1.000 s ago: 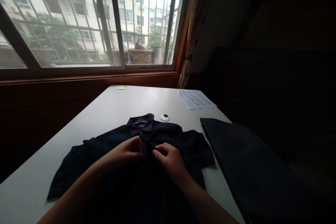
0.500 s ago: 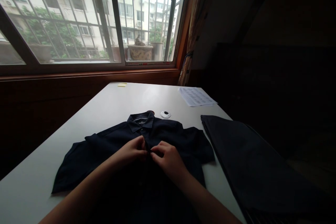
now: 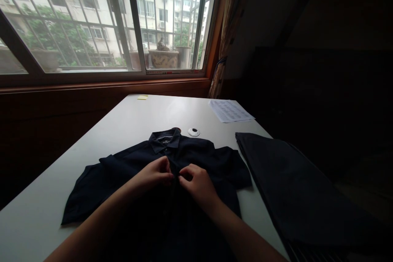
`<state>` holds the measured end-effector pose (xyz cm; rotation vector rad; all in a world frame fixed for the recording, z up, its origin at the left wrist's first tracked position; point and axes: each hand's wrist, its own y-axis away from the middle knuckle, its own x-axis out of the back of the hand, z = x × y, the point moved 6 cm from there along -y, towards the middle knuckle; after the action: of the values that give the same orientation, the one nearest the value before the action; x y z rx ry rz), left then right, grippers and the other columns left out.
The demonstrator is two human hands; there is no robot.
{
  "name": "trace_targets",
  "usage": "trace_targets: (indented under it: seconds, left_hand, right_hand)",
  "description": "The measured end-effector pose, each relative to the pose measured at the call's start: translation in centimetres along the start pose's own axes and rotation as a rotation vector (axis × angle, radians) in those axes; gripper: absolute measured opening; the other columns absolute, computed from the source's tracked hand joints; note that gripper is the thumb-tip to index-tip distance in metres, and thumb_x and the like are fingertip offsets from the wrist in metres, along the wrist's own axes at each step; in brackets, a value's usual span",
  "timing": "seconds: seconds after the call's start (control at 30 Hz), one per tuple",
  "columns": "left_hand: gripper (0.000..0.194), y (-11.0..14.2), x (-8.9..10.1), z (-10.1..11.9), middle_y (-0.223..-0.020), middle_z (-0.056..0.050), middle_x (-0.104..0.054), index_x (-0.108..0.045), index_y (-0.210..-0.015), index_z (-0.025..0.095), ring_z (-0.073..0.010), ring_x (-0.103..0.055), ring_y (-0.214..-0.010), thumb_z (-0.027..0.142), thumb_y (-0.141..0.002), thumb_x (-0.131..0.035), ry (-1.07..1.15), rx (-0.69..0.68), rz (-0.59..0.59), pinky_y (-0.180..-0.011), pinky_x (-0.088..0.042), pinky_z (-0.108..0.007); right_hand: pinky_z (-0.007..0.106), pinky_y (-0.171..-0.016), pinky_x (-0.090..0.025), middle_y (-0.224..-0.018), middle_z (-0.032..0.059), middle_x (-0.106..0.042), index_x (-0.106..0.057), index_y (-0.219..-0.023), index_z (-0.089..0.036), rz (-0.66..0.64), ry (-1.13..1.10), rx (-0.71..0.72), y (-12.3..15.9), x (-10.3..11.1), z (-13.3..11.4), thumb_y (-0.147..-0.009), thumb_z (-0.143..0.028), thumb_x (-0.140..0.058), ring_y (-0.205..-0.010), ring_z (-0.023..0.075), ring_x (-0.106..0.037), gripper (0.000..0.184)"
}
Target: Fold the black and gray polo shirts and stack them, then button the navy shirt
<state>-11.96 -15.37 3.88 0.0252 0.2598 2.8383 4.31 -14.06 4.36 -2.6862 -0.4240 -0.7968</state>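
Note:
A dark navy short-sleeved shirt [image 3: 196, 151] lies spread on the white table [image 3: 107, 131], its collar toward the window. Over the front placket, a little below the collar, both hands work close together. My left hand [image 3: 161, 170] is closed, thumb and fingers pinching the shirt's front edge. My right hand [image 3: 196, 178] pinches the placket from the other side, thumb against forefinger. A small gap shows between the two hands. Any button between the fingertips is too dark and small to make out. The lower shirt is in deep shadow, partly behind my forearms.
Folded dark cloth [image 3: 285, 172] lies along the table's right edge. Beyond the collar sits a small round white-and-black object [image 3: 193, 132]. Printed sheets [image 3: 230, 110] lie at the far right corner, a yellow sticky note [image 3: 142, 97] at the far left. A barred window [image 3: 92, 20] stands behind.
My hands have drawn slightly apart, the right one moving a little to the right. Both still pinch the shirt front. The camera view has shifted very slightly.

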Motion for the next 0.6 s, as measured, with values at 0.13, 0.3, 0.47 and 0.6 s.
trace_targets:
  seconds: [0.13, 0.3, 0.47, 0.6]
  left_hand:
    - [0.03, -0.2, -0.2, -0.6, -0.065, 0.005, -0.059, -0.048, -0.076, 0.019, -0.0121, -0.058, -0.057, 0.026, -0.072, -0.077, -0.056, -0.004, 0.033, -0.054, -0.043, -0.024]
    - [0.028, -0.5, -0.2, -1.3, -0.062, 0.006, -0.056, -0.047, -0.075, 0.019, -0.012, -0.057, -0.056, 0.023, -0.071, -0.074, -0.103, 0.015, 0.071, -0.051, -0.04, -0.023]
    - [0.03, -0.6, -0.1, -1.6, -0.061, 0.007, -0.055, -0.044, -0.073, 0.02, -0.0114, -0.056, -0.055, 0.02, -0.067, -0.073, -0.057, 0.044, 0.066, -0.051, -0.038, -0.022]
    - [0.032, -0.4, -0.2, -1.2, -0.064, 0.007, -0.054, -0.041, -0.072, 0.02, -0.0102, -0.055, -0.057, 0.019, -0.067, -0.073, -0.017, 0.049, 0.057, -0.053, -0.039, -0.022]
  right_hand:
    - [0.026, -0.067, -0.046, -0.079, 0.0007, -0.069, -0.074, -0.082, -0.019, 0.005, -0.077, -0.019, 0.1, -0.2, -0.1, -0.081, -0.02, -0.071, -0.073, 0.0156, -0.064, 0.004]
    - [0.026, -0.068, -0.047, -0.081, 0.0012, -0.07, -0.075, -0.084, -0.019, -0.013, -0.118, -0.008, 0.2, -0.4, -0.3, -0.082, -0.02, -0.07, -0.075, 0.0159, -0.065, 0.006]
    - [0.026, -0.072, -0.047, -0.08, 0.001, -0.071, -0.078, -0.083, -0.021, -0.051, -0.083, 0.022, 0.3, -0.5, -0.5, -0.081, -0.017, -0.07, -0.077, 0.0158, -0.066, 0.008]
    - [0.026, -0.075, -0.048, -0.083, 0.0016, -0.074, -0.079, -0.084, -0.021, -0.062, -0.096, 0.0, 0.2, -0.4, -0.3, -0.08, -0.018, -0.071, -0.079, 0.0171, -0.068, 0.009]
